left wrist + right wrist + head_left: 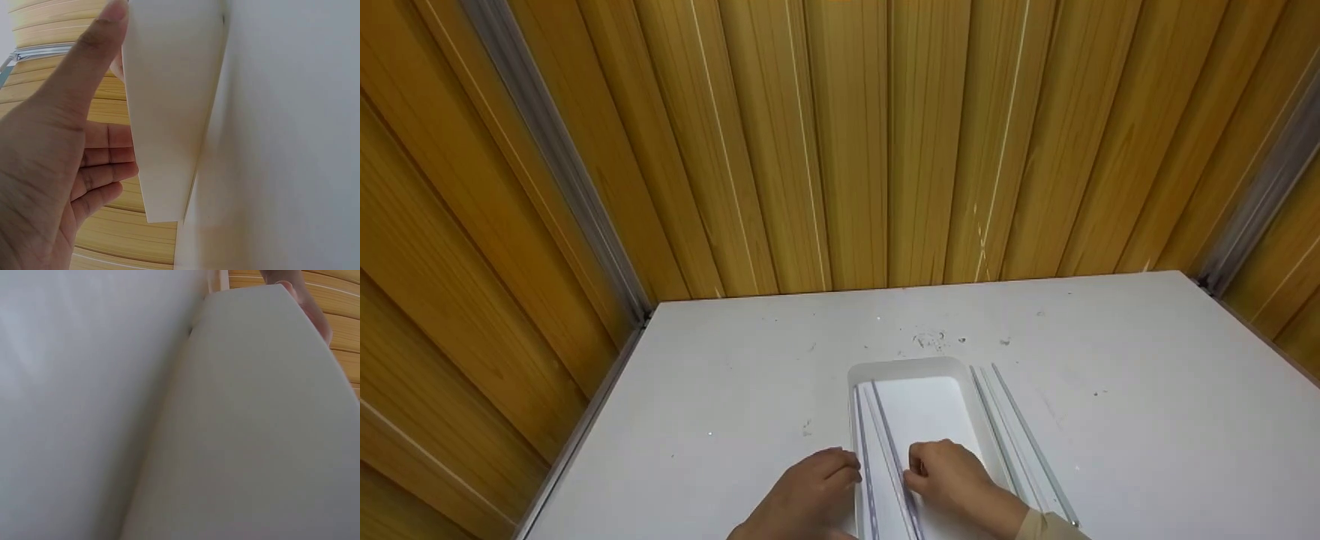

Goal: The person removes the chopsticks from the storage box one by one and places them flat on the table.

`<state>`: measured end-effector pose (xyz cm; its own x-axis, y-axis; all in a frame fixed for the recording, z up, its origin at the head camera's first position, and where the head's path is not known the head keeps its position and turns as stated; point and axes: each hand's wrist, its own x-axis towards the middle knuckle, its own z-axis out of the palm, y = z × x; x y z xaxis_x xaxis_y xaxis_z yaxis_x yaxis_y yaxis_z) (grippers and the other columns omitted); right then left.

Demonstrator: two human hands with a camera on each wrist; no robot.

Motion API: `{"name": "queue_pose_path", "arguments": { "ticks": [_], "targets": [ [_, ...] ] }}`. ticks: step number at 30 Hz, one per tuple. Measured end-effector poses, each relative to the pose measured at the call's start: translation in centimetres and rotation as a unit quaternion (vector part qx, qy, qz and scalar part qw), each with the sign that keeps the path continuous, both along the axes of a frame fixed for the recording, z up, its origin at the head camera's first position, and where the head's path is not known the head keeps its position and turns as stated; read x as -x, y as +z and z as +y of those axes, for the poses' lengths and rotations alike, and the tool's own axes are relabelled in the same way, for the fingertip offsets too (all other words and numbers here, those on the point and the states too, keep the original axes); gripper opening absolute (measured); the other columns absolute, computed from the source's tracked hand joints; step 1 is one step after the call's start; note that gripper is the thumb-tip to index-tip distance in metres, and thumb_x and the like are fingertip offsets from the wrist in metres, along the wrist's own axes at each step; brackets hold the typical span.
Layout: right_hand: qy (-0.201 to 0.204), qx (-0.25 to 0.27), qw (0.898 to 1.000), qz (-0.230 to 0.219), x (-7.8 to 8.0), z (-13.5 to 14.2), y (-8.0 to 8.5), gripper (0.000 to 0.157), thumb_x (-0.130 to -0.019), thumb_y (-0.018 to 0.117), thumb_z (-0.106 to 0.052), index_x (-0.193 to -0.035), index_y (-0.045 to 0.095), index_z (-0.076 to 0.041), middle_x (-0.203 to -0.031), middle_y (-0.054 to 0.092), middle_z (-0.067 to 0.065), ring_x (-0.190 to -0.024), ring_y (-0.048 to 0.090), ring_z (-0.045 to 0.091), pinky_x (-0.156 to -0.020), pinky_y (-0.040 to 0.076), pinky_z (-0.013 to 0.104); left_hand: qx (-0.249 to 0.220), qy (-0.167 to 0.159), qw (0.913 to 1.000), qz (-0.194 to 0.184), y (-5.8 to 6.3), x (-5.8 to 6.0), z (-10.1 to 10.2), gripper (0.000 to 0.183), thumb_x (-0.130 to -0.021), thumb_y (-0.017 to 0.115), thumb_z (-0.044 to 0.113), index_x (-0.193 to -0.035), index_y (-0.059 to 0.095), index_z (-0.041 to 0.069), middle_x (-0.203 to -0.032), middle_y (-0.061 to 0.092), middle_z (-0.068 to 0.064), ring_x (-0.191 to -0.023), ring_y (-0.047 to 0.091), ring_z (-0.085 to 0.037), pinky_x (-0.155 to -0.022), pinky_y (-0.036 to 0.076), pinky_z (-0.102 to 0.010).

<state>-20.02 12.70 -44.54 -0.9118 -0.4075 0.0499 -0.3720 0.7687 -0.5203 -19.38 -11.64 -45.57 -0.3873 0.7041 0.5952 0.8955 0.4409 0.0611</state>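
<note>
A long white tray [911, 369] lies on the white table, with several slim clear rods [887, 442] lengthwise in its left half. My left hand [810, 487] is at the tray's left rim, its fingertips over the edge beside the leftmost rod. In the left wrist view, the fingers of that left hand [84, 140] are loosely extended against the tray's side wall [169, 112]. Inside the tray, my right hand [949, 476] has curled fingers and appears to pinch a slanted rod. The right wrist view shows mostly the tray's outer wall [242, 410]; a hand part is at its top right.
More long, clear greenish rods [1027, 435] lie on the table just right of the tray. Small dark marks [931, 339] dot the white tabletop [735, 375]. Yellow wood-look panels [847, 150] stand behind the table and at both sides.
</note>
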Motion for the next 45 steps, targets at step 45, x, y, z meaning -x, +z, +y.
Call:
{"name": "queue_pose_path", "arguments": {
  "ticks": [45],
  "targets": [
    [0.007, -0.062, 0.998, 0.009, -0.1, -0.9, -0.9, 0.016, -0.076, 0.06, -0.016, -0.062, 0.055, -0.009, -0.055, 0.053, -0.004, -0.05, 0.044, 0.007, -0.043, 0.041, 0.019, 0.013, 0.004, 0.9998, -0.012, -0.1, 0.0, 0.0, 0.072, -0.065, 0.07, 0.07, -0.104, 0.065, 0.01, -0.113, 0.063, 0.001, -0.106, 0.06, -0.01, -0.098, 0.052, -0.02]
  ]
}}
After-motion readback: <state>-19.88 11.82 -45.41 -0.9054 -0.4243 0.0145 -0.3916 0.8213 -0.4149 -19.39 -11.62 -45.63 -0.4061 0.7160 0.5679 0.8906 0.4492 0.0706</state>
